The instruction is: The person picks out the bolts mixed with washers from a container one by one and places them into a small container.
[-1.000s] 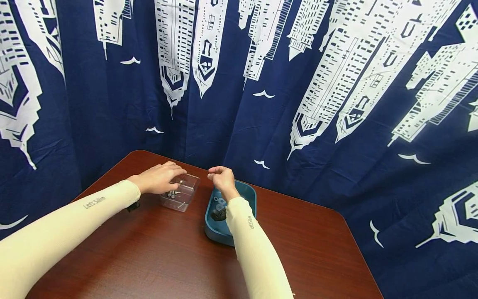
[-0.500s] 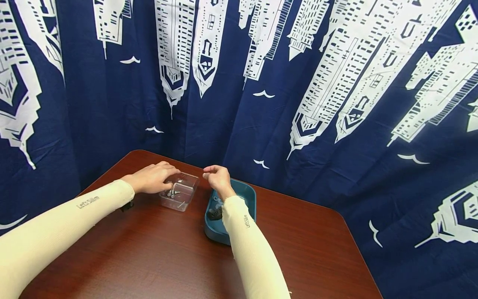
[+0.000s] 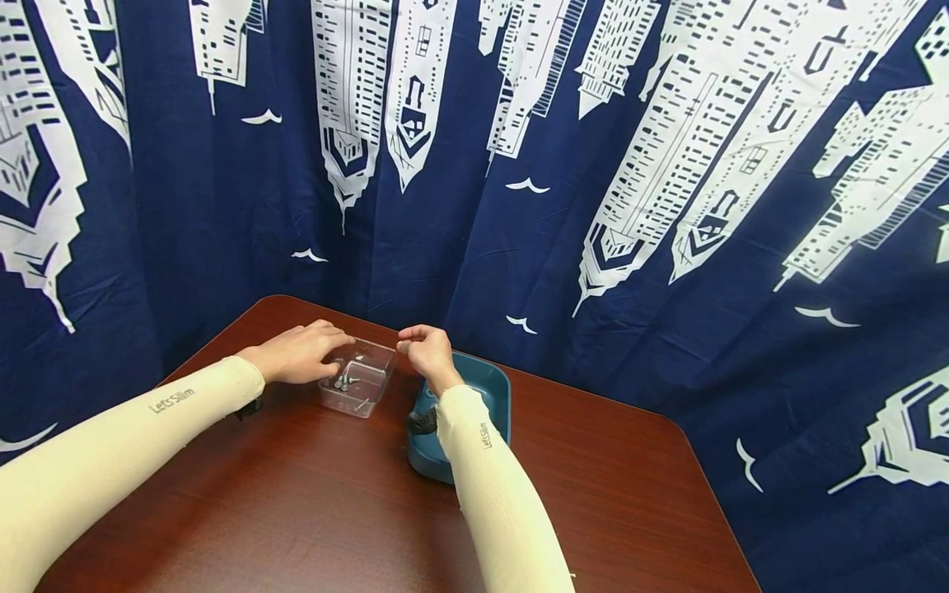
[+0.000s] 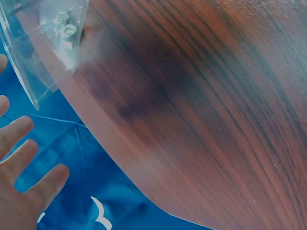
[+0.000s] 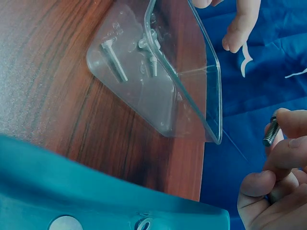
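Observation:
My right hand (image 3: 430, 350) pinches a short threaded bolt (image 5: 272, 132) between thumb and fingers, just right of a clear plastic box (image 3: 343, 403) and over the far left end of a blue tray (image 3: 428, 463). Loose bolts (image 5: 114, 61) and small metal hardware lie inside the box. At the box's left side is my left hand (image 3: 300, 352), its fingers loosely extended and holding nothing visible. Its spread fingers (image 4: 48, 184) appear beside the box in the left wrist view; contact with the rim cannot be made out. A white disc (image 5: 66, 224) and a small ring (image 5: 144, 224) lie in the tray.
Both containers stand towards the back of a brown wooden table (image 3: 593, 486). A dark blue curtain (image 3: 423, 272) with white building prints hangs close behind its far edge. My right forearm (image 3: 493, 494) crosses over the tray and hides part of it.
My right hand has shifted slightly left, towards the clear box, with its fingers still pinched. My left hand has drawn back a little to the left, uncovering more of the box.

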Available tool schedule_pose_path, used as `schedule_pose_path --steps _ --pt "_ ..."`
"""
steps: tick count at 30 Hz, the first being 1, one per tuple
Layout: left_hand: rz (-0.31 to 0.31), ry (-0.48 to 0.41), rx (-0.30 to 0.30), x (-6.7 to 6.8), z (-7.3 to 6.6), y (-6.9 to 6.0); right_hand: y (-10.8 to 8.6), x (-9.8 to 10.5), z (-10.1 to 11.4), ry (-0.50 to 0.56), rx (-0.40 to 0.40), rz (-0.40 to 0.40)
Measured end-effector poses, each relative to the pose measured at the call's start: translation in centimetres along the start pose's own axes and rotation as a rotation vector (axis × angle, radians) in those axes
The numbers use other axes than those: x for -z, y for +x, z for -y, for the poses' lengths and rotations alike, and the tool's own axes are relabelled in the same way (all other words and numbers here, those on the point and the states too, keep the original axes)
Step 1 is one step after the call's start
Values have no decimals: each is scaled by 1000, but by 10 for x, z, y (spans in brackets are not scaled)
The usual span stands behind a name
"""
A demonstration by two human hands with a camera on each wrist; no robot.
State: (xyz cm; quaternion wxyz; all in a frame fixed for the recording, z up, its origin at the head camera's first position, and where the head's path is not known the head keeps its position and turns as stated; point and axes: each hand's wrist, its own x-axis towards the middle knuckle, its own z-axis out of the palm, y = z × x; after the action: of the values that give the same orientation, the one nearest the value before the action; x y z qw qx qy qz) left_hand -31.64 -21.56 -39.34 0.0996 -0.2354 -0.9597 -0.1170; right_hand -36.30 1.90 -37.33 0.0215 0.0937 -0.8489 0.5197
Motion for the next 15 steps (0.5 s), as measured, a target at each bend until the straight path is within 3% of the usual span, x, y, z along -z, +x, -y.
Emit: schedule_pose_path --steps 15 --pt "31 -5 25 -4 5 -8 -2 -4 2 5 21 32"
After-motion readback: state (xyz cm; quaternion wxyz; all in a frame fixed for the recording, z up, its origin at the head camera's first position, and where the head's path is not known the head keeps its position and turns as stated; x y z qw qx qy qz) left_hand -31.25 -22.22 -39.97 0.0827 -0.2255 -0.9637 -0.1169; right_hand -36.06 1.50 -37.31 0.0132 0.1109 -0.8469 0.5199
